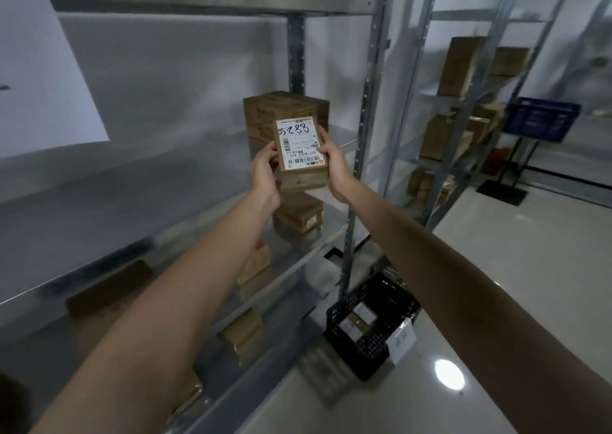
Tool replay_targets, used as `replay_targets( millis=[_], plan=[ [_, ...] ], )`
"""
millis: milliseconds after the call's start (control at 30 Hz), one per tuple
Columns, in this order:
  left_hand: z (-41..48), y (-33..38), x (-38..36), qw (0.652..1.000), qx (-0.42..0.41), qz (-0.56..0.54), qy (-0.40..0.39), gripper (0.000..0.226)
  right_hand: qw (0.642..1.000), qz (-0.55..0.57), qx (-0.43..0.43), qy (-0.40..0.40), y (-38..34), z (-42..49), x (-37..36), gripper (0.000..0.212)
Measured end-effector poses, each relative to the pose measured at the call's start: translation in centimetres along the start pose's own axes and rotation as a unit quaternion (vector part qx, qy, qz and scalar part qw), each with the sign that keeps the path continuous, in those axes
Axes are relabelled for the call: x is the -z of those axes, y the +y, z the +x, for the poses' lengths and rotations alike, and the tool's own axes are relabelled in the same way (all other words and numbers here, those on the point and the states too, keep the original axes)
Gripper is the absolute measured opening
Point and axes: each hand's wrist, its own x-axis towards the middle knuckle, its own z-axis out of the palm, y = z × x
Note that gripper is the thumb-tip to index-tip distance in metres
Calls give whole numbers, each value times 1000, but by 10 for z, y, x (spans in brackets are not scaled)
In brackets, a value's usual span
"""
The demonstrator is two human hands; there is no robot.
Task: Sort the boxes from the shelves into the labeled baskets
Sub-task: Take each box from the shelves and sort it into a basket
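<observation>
box [299, 145] of brown cardboard gripped in my left hand [263, 175] and right hand [336, 168], stacked cartons [281, 105] at twelve o'clock, mesh basket [367, 350] at five.

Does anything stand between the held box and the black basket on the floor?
Nothing visible blocks it. The left hand and right hand hold the box up; the black basket sits open-topped below, beside the shelf post.

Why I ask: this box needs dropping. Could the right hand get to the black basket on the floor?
Probably yes: the black basket stands open-topped below the right hand, nothing between, though it grips the box.
</observation>
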Motion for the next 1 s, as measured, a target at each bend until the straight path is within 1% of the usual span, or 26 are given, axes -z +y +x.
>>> replay_targets(
  millis=[133, 233, 300, 400, 500, 633, 767, 833, 1000],
  plan=[
    [-9, -35, -48, 1000, 18, 3, -13, 31, 999, 4, 21, 25, -11, -11, 61, 55],
    [-19, -66, -90, 998, 39, 12, -48, 36, 998, 17, 28, 47, -17, -17, 115, 58],
    [-28, -85, -118, 997, 49, 16, -61, 36, 998, 17, 35, 56, -22, -19, 150, 60],
    [-35, -118, -163, 996, 66, 9, -67, 34, 996, 26, 46, 71, -34, -28, 202, 65],
    [-41, -156, -209, 993, 91, -7, -78, 33, 995, 39, 57, 67, -41, -33, 261, 69],
    [-52, -206, -267, 990, 106, -14, -91, 35, 995, 39, 50, 77, -47, -37, 337, 62],
    [-53, -251, -317, 987, 129, -27, -95, 39, 993, -8, 30, 115, -44, -29, 407, 74],
    [-48, -272, -339, 986, 138, -29, -86, 37, 992, -17, 26, 123, -43, -22, 438, 70],
    [-8, -332, -384, 985, 155, -18, -74, 40, 991, -31, 54, 117, -42, 6, 501, 56]
  ],
)
